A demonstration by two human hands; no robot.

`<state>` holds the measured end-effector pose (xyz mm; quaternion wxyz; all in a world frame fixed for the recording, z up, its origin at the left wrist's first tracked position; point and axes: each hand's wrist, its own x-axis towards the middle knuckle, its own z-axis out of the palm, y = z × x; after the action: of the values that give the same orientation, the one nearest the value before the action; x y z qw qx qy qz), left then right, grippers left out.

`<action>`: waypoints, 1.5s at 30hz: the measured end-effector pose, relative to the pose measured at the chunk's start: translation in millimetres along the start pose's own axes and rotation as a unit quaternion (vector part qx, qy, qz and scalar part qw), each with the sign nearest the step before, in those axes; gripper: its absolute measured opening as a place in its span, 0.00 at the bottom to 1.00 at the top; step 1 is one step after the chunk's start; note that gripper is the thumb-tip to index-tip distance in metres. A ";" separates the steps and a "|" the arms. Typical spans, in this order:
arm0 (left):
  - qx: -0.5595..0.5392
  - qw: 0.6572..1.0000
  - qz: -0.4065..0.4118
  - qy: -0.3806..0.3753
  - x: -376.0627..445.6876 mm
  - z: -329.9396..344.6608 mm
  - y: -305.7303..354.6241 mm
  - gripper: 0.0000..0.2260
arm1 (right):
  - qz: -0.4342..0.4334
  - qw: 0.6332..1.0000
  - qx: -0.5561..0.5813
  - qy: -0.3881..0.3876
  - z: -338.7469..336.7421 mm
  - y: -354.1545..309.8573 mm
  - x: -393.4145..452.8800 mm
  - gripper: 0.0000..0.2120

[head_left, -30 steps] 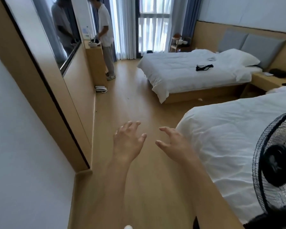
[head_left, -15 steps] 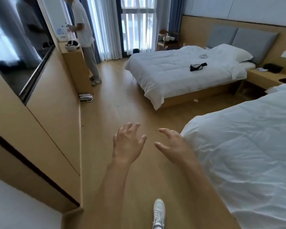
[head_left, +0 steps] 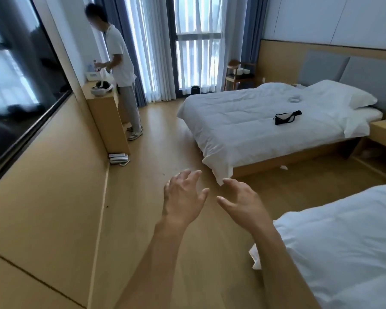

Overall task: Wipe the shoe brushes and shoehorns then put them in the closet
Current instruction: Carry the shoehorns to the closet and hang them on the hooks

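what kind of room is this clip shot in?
Most likely a twin hotel room: two beds made up alike in white, the far bed and the near bed, a padded headboard on a wood wall panel, and full-height curtains over the window.

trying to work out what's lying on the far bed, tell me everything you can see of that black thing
The black thing looks like a small soft pouch or bag with a strap trailing toward the pillow. It lies flat and slack on the white duvet, mid-bed, touching nothing else. A paler patch shows on it; details are too small to tell.
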<state>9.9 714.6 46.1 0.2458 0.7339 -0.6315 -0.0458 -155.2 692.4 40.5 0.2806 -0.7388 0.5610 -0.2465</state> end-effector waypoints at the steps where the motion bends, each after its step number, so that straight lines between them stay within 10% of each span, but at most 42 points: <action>1: 0.000 1.000 0.000 -0.006 16.9 7.8 2.1 0.24 | 0.003 1.000 -0.001 -0.001 -3.2 5.2 16.3 0.28; 33: -0.070 0.931 0.267 -0.240 603.7 293.0 183.2 0.22 | 0.299 0.926 -0.016 0.229 -154.6 257.9 495.1 0.29; 45: -0.071 0.918 0.311 -0.236 764.3 399.3 369.7 0.22 | 0.300 0.926 0.000 0.229 -290.7 394.6 659.8 0.30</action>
<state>-323.8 -162.2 37.4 0.1425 0.4492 -0.8626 -0.1839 -460.8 -70.0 9.9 0.2057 -0.4596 0.8052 -0.3131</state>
